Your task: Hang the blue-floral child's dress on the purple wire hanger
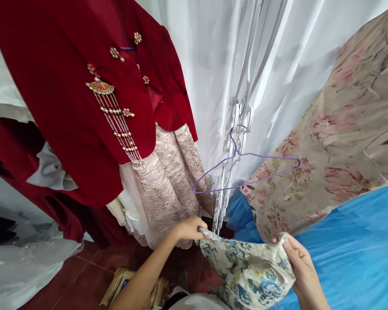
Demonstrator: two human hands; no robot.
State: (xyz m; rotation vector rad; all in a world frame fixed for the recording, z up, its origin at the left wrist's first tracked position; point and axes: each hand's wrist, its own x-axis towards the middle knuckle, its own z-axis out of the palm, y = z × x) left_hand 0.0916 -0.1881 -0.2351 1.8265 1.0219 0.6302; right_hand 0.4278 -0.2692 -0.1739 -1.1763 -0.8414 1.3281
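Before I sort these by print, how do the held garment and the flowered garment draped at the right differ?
The held garment has blue flowers; the draped garment has pink ones. The left hand and right hand grip the held garment's upper edge, while the draped garment is gripped by neither. Both carry floral prints on a pale ground.

Garment (pixel 245 273) spans left hand (pixel 191 228) to right hand (pixel 299 258); beyond grip, hanger (pixel 236 151) on ring strip (pixel 220 202); jacket (pixel 80 116) left of grip, hanging cloth (pixel 326 142) right of it, floor (pixel 73 277) below.
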